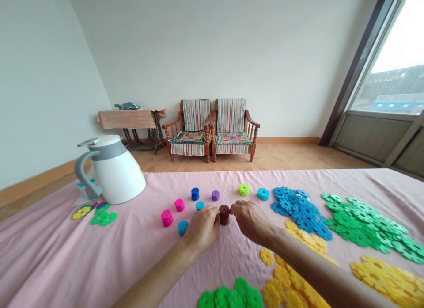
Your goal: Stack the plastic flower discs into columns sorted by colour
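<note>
A short stack of brown notched plastic discs (pixel 224 216) stands upright on the pink cloth, between my two hands. From the left, my left hand (pixel 203 226) presses curled fingers against its side. My right hand (pixel 251 217) has its fingers pinched together at the stack's right edge; the exact contact there is hard to make out. Close to my left hand are a light blue stack (pixel 183 228) and a smaller light blue one (pixel 200 205). Farther off stand pink stacks (pixel 167 218), a dark blue stack (pixel 195 193), a purple stack (pixel 215 195), a lime stack (pixel 244 190) and a turquoise stack (pixel 263 194).
Loose blue discs (pixel 298 208), green discs (pixel 367 224) and yellow discs (pixel 288 279) lie in piles at right, with more green discs (pixel 232 294) at the front. A white jug (pixel 115 173) stands left beside a few discs (pixel 104 215). Two chairs (pixel 197 135) are beyond the table.
</note>
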`<action>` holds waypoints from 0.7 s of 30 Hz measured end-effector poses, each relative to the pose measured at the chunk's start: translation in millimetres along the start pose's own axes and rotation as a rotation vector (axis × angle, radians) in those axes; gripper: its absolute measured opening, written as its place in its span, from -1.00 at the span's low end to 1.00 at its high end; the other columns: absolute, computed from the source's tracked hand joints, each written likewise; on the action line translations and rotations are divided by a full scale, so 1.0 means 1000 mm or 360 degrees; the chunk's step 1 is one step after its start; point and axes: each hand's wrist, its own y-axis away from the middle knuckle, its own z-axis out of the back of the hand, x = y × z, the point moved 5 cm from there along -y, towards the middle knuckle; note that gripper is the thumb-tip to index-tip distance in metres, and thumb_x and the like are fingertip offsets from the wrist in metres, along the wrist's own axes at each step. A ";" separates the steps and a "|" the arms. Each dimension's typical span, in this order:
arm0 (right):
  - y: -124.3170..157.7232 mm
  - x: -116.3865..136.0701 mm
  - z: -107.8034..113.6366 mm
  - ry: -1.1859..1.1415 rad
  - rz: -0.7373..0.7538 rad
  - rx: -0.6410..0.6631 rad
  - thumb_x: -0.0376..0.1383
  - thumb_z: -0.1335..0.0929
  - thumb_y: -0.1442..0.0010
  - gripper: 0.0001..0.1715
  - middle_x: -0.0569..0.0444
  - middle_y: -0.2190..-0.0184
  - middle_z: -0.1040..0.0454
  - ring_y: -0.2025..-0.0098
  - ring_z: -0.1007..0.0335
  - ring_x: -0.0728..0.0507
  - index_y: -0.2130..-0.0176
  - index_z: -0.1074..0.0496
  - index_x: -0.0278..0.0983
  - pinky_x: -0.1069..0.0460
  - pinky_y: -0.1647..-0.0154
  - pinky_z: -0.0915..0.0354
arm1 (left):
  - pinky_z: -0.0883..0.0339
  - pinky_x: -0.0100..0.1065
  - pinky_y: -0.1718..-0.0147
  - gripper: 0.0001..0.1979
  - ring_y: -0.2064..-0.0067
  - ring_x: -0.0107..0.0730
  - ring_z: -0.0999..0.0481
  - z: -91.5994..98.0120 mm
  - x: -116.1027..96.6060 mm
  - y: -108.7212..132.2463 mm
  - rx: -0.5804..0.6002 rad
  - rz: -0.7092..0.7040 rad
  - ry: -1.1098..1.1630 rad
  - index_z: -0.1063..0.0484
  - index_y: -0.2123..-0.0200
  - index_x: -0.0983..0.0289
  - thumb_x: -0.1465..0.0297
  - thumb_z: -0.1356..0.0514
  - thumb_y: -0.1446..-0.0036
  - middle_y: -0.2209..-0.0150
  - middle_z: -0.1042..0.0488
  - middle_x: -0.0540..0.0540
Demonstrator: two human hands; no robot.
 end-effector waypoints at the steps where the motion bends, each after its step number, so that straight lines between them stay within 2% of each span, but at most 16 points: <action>1: 0.000 0.001 0.001 -0.0007 -0.0001 -0.0002 -0.42 -0.30 -0.27 -0.89 0.16 0.36 -0.45 0.35 -0.39 -0.03 0.29 -0.42 -0.32 0.01 0.27 -0.32 | -0.15 -0.39 0.41 -0.74 0.37 -0.35 -0.45 0.000 0.000 0.000 -0.0006 -0.0010 0.0009 -0.46 0.39 0.25 0.65 -0.04 -0.06 0.42 -0.45 0.05; 4: 0.000 0.003 0.003 -0.0041 0.0002 -0.0021 -0.50 -0.27 -0.22 -0.83 0.15 0.39 -0.45 0.36 -0.38 -0.04 0.31 -0.43 -0.32 0.02 0.28 -0.28 | -0.17 -0.40 0.39 -0.73 0.34 -0.35 -0.46 0.000 -0.001 0.000 -0.0009 -0.0038 0.0034 -0.45 0.40 0.24 0.66 -0.03 -0.04 0.42 -0.45 0.05; 8: 0.004 -0.001 0.005 -0.0127 -0.0010 -0.0119 -0.60 -0.20 -0.07 -0.64 0.06 0.38 -0.48 0.35 -0.39 -0.05 0.30 -0.47 -0.31 0.06 0.29 -0.21 | -0.15 -0.39 0.41 -0.77 0.37 -0.34 -0.45 0.004 0.001 0.001 -0.0005 0.0028 -0.0045 -0.40 0.45 0.26 0.65 -0.03 -0.05 0.42 -0.44 0.06; 11: 0.020 -0.011 0.009 -0.0202 -0.0058 -0.0243 -0.60 -0.17 -0.03 -0.58 0.02 0.34 -0.49 0.30 -0.41 -0.06 0.26 -0.47 -0.30 0.06 0.26 -0.20 | -0.16 -0.39 0.39 -0.81 0.35 -0.35 -0.44 0.015 -0.002 0.004 -0.0093 0.0054 -0.0082 -0.36 0.45 0.28 0.63 -0.04 -0.07 0.39 -0.43 0.06; 13: 0.039 -0.018 0.012 -0.0249 -0.0103 -0.0321 -0.58 -0.17 -0.05 -0.61 0.03 0.36 -0.48 0.30 -0.40 -0.08 0.27 -0.46 -0.30 0.06 0.27 -0.22 | -0.18 -0.40 0.37 -0.83 0.34 -0.37 -0.44 0.019 -0.013 0.007 -0.0098 -0.0026 -0.0009 -0.37 0.42 0.28 0.61 -0.05 -0.09 0.37 -0.44 0.05; 16: 0.076 -0.029 0.014 -0.0302 -0.0176 -0.0413 -0.48 -0.16 -0.17 -0.70 0.05 0.39 -0.46 0.35 -0.40 -0.10 0.28 -0.43 -0.27 0.03 0.31 -0.24 | -0.21 -0.44 0.36 -0.86 0.34 -0.41 -0.44 0.012 -0.039 0.010 0.0108 -0.0230 0.0171 -0.39 0.40 0.28 0.59 -0.08 -0.09 0.37 -0.44 0.03; 19: 0.111 -0.042 0.010 -0.0388 -0.0254 -0.0534 -0.38 -0.13 -0.28 -0.69 0.04 0.33 -0.48 0.31 -0.43 -0.10 0.25 -0.41 -0.22 0.02 0.29 -0.28 | -0.27 -0.45 0.31 -0.90 0.30 -0.40 -0.46 -0.007 -0.064 0.011 0.0334 -0.0393 0.0272 -0.43 0.36 0.29 0.54 -0.14 -0.09 0.33 -0.45 0.05; 21: 0.128 -0.051 0.006 -0.0412 -0.0325 -0.0607 -0.34 -0.15 -0.30 -0.73 0.07 0.34 -0.49 0.33 -0.45 -0.09 0.25 -0.40 -0.19 0.03 0.30 -0.29 | -0.31 -0.42 0.23 -0.90 0.23 -0.35 -0.47 -0.021 -0.075 0.006 0.0393 -0.0435 0.0282 -0.46 0.29 0.29 0.50 -0.17 -0.09 0.27 -0.46 0.07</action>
